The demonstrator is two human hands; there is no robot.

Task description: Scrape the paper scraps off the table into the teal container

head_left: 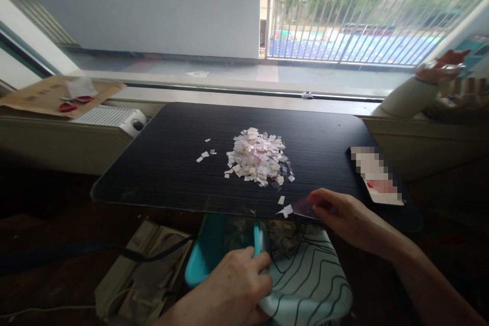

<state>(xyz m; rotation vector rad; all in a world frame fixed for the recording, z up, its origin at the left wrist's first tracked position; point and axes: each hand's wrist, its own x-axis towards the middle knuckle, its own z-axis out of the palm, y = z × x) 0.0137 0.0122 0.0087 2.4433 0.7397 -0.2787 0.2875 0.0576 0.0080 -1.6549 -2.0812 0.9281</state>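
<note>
A heap of small white paper scraps (pixel 260 158) lies in the middle of the dark table (pixel 171 163). My right hand (pixel 340 214) is at the table's front edge, its fingers closed on a thin see-through plastic piece (pixel 303 208). Right beside that piece's tip lie a few loose scraps (pixel 286 210). Below the edge, my left hand (pixel 244 277) grips the rim of a turquoise bin (pixel 198 260). Against it stands a pale bin with dark wavy lines (pixel 309 275). Scraps show inside both bins, partly under the table edge.
A phone-like object (pixel 376 175), partly blurred out, lies at the table's right. Red-handled scissors (pixel 76 103) rest on brown paper (pixel 34 94) at the far left, near a white radiator (pixel 114 117). A white vase-like object (pixel 408 94) stands at the right sill. An open box (pixel 145 265) sits below left.
</note>
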